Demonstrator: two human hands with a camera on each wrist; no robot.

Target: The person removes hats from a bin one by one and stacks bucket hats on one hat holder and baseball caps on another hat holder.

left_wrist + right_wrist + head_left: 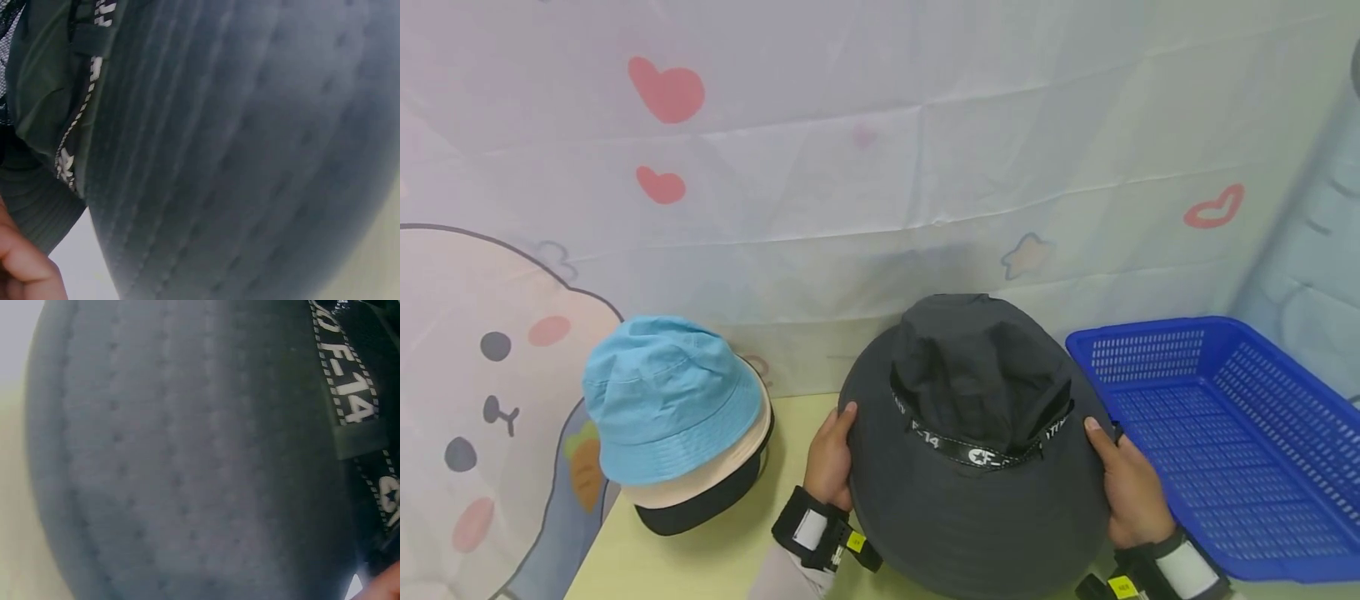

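1. The dark grey wide-brim hat (977, 450) is held just above the pale table (700, 558), right in front of the person. Its crown points up and away, and its stitched brim (237, 162) fills both wrist views.
2. The left hand (830, 458) grips the left edge of the brim, with the thumb laid on top. The right hand (1126, 487) grips the right edge in the same way.
3. It is judged that the grip should be kept even on both sides, so that the soft brim is not folded or twisted.
4. The printed band (350, 394) around the crown should be kept flat and not be pulled.
5. Beside the right hand stands a blue basket (1262, 500). A stack of hats (677, 417), topped by a light blue one, lies left, well apart.
6. Behind all hangs a cartoon curtain (880, 150).
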